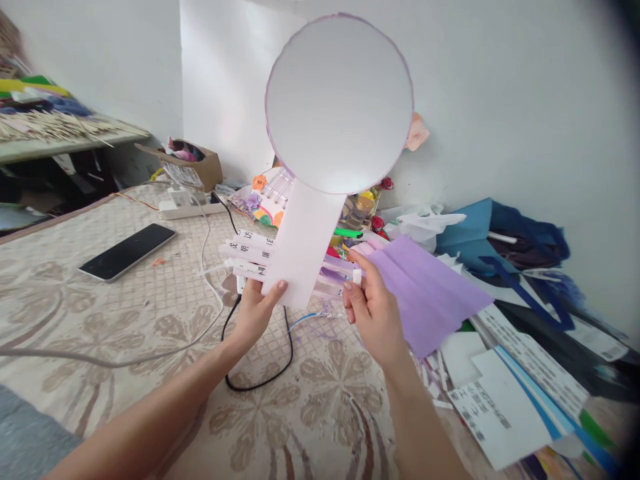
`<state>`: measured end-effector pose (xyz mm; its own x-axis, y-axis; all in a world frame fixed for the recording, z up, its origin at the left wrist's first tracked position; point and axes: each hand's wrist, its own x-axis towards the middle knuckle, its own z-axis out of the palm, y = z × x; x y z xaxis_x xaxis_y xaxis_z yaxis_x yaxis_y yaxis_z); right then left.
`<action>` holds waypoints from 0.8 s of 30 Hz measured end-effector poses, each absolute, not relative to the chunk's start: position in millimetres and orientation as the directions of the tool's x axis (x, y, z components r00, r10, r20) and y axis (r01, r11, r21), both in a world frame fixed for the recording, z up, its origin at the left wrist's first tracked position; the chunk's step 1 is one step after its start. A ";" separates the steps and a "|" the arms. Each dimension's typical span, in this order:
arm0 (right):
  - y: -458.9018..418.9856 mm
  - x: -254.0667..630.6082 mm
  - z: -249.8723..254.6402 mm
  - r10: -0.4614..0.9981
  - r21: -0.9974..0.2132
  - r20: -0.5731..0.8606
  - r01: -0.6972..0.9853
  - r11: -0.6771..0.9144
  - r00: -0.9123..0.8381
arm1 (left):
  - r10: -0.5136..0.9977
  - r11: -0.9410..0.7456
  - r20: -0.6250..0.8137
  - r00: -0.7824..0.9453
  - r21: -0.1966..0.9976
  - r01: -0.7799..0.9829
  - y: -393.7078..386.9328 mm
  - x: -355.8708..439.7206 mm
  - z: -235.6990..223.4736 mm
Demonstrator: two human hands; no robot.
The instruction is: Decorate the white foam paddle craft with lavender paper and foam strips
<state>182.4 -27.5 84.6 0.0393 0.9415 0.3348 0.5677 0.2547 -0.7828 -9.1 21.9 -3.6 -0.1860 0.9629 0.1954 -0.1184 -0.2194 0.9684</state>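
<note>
My left hand (260,307) grips the lower end of a white strip (305,243), thumb on its face. The strip leans, its upper end meeting a large white disc (340,103) with a thin purple edge, raised above the patterned tablecloth (200,393). My right hand (373,307), to the right of the strip, is partly curled, fingers pinching a small white piece (357,277); its exact form is too small to tell. Black phone (127,252) lies flat at left, near a white cable (207,267). Purple sheet (430,290) lies just beyond my right hand. Open cardboard box (197,167) stands at back left, beside a power strip (193,208).
</note>
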 end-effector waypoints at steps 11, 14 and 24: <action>-27.3 173.4 85.9 0.914 -0.592 0.402 0.747 0.303 -0.052 | 0.966 -0.208 0.185 -0.180 0.971 -0.116 19.8 -8.1 0.8; -26.0 171.2 83.7 0.913 -0.588 0.405 0.752 0.296 -0.043 | 0.965 -0.216 0.195 -0.177 0.970 -0.108 19.6 -7.5 0.5; -28.9 165.8 82.3 0.950 -0.837 0.311 0.471 0.280 -0.012 | 0.960 -0.233 0.209 -0.184 0.965 -0.121 19.2 -7.6 -0.5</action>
